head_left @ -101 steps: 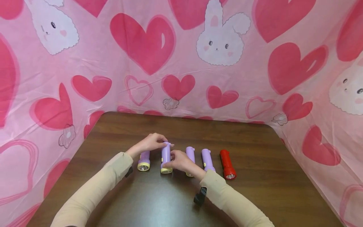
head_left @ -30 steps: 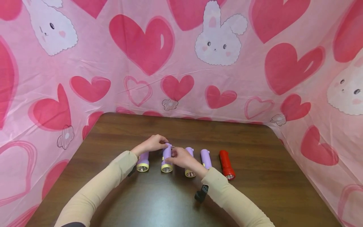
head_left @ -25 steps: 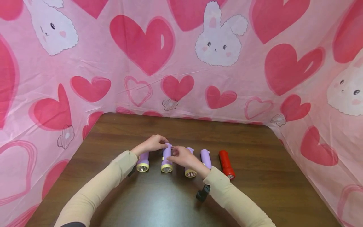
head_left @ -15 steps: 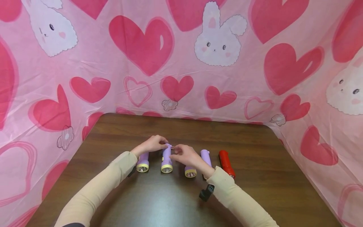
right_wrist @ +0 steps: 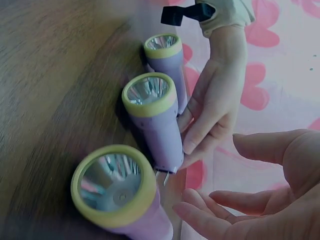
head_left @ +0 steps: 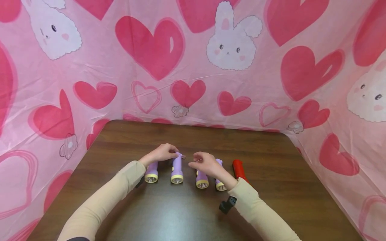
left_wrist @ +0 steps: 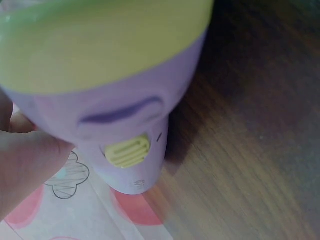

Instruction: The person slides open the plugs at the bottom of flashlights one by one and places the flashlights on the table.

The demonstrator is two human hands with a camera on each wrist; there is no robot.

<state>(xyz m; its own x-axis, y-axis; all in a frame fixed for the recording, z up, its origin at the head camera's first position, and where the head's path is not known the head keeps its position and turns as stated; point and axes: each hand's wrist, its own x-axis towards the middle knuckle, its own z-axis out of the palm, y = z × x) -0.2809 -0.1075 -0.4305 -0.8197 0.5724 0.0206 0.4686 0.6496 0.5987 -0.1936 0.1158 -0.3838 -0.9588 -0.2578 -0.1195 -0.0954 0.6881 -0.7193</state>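
Observation:
My left hand pinches the tail end of a purple flashlight with a yellow rim, lying second from the left on the table. In the right wrist view two metal plug prongs stick out sideways from this flashlight's tail, near the left thumb. My right hand hovers to its right, fingers loosely bent and holding nothing. Below the right hand lies another purple flashlight, partly covered by it. Close up in the left wrist view is a purple flashlight with a yellow ribbed switch.
A purple flashlight lies leftmost, beside the left wrist. Right of the right hand are one more purple flashlight and a red flashlight, partly behind the right forearm. All rest on the brown wooden table. Heart-patterned cloth surrounds it.
My right hand, earlier on the second flashlight's side and tail, has let go and drawn away to the right. My left hand keeps holding the tail. The flashlights stay in place.

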